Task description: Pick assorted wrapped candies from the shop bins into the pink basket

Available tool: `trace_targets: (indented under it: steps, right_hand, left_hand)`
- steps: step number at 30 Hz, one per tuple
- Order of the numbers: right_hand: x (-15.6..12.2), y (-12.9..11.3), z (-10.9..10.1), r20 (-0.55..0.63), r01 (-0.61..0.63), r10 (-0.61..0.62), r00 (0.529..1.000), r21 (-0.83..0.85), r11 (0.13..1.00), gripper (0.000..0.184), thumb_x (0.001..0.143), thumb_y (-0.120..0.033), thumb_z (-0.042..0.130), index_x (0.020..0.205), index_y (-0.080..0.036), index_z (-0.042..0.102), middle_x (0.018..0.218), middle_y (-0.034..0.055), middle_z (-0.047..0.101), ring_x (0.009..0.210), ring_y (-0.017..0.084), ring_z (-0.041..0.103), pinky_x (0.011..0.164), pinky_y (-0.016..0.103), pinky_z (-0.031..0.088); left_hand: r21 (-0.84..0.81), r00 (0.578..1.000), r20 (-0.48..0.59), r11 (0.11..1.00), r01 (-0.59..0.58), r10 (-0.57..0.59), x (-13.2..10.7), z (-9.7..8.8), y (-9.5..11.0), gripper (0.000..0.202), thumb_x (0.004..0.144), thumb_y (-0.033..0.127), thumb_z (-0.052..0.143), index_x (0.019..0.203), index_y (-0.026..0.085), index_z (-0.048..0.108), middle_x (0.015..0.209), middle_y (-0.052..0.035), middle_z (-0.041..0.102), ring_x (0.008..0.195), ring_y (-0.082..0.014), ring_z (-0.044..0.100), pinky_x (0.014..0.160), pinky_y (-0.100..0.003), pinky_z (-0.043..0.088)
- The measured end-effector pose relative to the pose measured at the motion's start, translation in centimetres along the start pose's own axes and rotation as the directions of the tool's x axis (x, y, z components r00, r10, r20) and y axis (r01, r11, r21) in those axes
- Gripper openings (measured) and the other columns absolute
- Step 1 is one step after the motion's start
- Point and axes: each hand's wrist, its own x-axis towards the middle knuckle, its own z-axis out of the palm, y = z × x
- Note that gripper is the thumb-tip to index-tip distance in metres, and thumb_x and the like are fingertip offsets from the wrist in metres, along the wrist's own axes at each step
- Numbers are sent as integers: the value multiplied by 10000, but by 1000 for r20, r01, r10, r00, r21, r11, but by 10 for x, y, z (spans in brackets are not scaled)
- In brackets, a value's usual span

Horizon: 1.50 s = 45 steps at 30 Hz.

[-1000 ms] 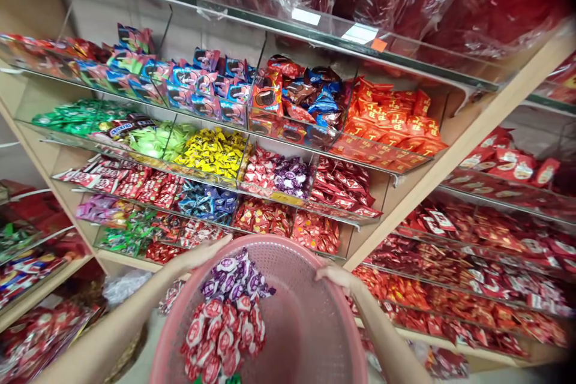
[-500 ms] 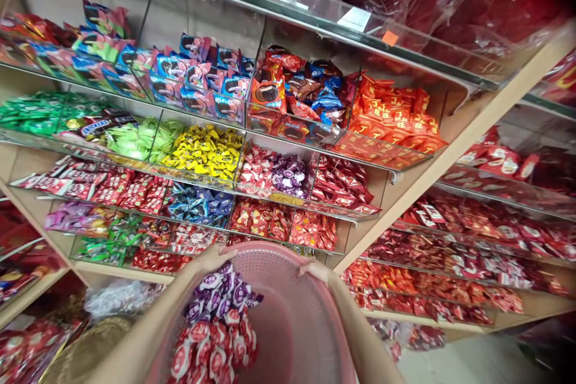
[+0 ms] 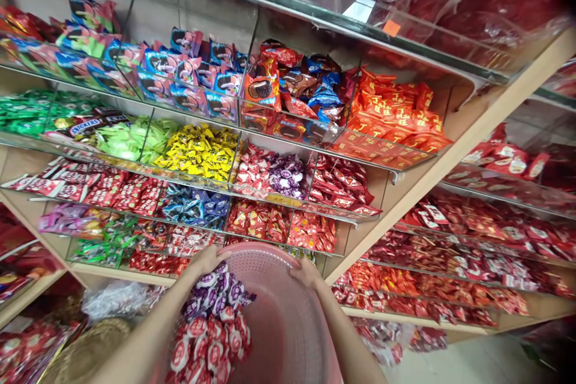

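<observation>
Shelves (image 3: 450,160) of pale wood fill the background, with glass fronts which probably serve so that packets do not slide out, and dividers that separate the kinds by colour. Next in size comes the pink basin (image 3: 288,330), held in front of the lower shelves, near the person's body. To its left, lower down, stands a woven basket (image 3: 85,348). Both hands have hold of the basin's far rim: the left hand (image 3: 207,261) is bent over it on the left side, the right hand (image 3: 306,273) is curled on it at the right. I think they are set apart so that the load is balanced. Inside, purple candies (image 3: 216,291) lie beyond red candies (image 3: 207,342), all along the left side, perhaps because the basin leans that way; its right part shows bare plastic.
</observation>
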Motion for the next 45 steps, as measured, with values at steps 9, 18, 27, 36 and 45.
trace_targets:
  steps: [9,18,27,36,45]
  right_hand:
    - [-18,-4,13,-166,-105,55,985,-310,945,355,801,-418,440,1048,-183,540,891,101,640,840,215,592,672,272,372]
    - [-22,-52,-7,-573,65,-245,782,-316,947,256,872,-336,355,862,-171,551,896,81,579,876,199,515,793,300,364]
    - [33,-130,-30,-420,-77,-131,898,-441,894,247,865,-309,405,1037,-165,507,1006,105,546,739,169,587,590,267,388]
    - [18,-106,-35,-699,184,-145,700,-20,983,349,882,-349,321,918,-170,619,916,88,633,782,162,581,676,251,395]
    - [-11,-81,-7,-477,310,78,875,679,666,403,743,-539,485,805,-152,583,483,-33,535,409,109,471,418,216,364]
  left_hand:
    - [172,997,-77,985,16,-3,3,3,-4,577,749,668,291,813,180,593,863,-134,669,808,-251,616,646,-295,408]
    - [194,997,-80,981,10,6,9,7,-1,609,746,687,269,839,186,604,909,-145,667,845,-261,615,667,-312,426]
    - [232,990,-111,971,-63,91,12,12,-4,587,765,667,261,815,186,594,888,-128,668,842,-256,616,675,-311,427]
    - [221,990,-103,973,-69,94,8,9,5,568,771,655,275,798,188,597,881,-138,669,858,-261,614,682,-311,421]
    - [226,992,-86,972,-70,91,11,12,10,576,766,658,278,839,185,599,913,-142,666,863,-258,614,678,-301,422]
